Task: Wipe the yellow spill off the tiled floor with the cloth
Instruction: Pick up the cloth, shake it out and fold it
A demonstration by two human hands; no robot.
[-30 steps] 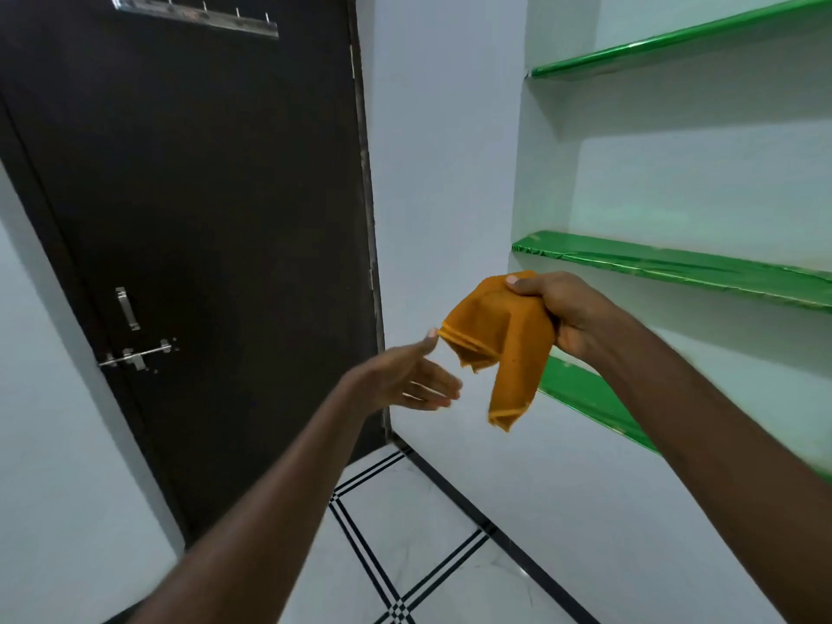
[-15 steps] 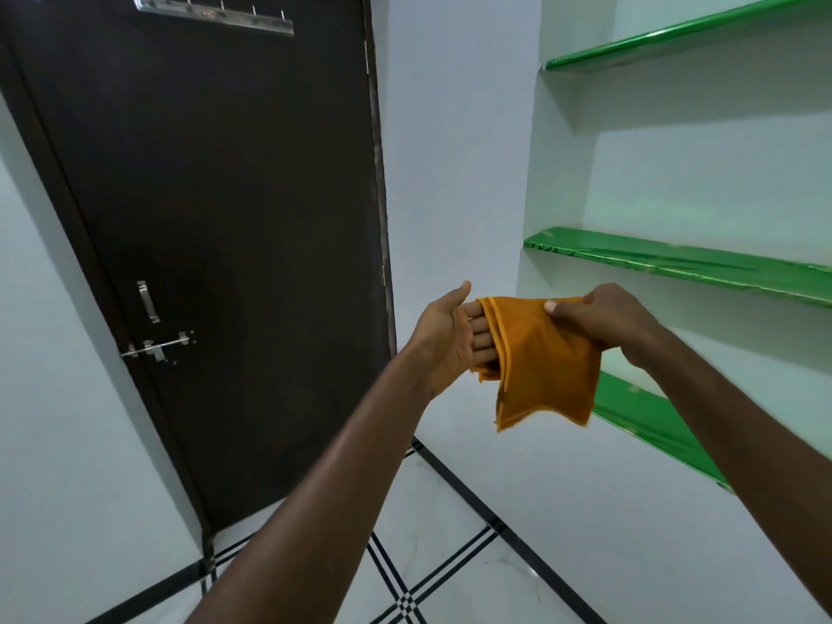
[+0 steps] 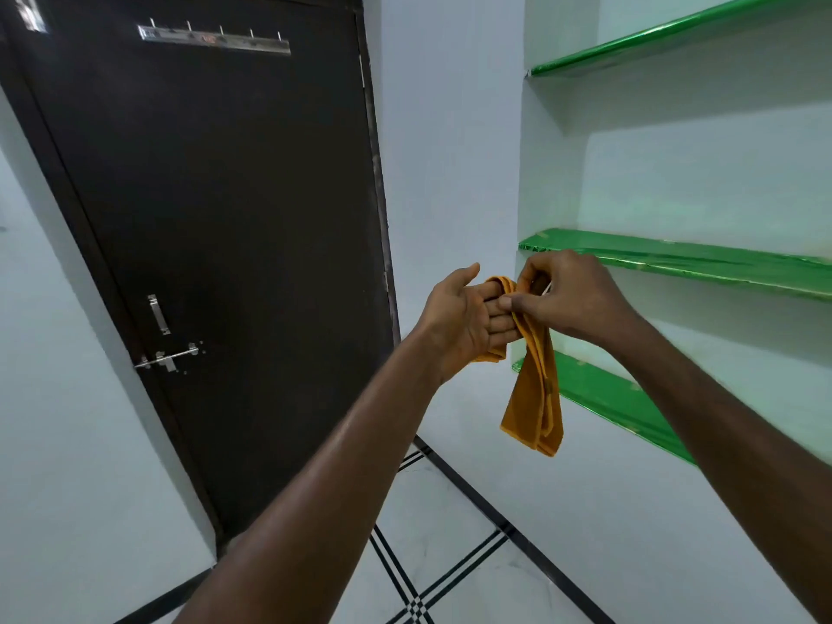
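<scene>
Both hands meet at chest height: the right hand (image 3: 569,299) pinches the orange cloth (image 3: 533,398), draped over the left hand's (image 3: 463,322) flat, spread fingers, hanging below.

Both bare hands meet in front of the chest on a folded orange-yellow cloth (image 3: 533,389). The left hand (image 3: 468,322), palm up, has its fingers under the fold. The right hand (image 3: 572,299) pinches the cloth from above, just beside those fingers. Below the grip, the rest hangs free as a narrow strip.
</scene>
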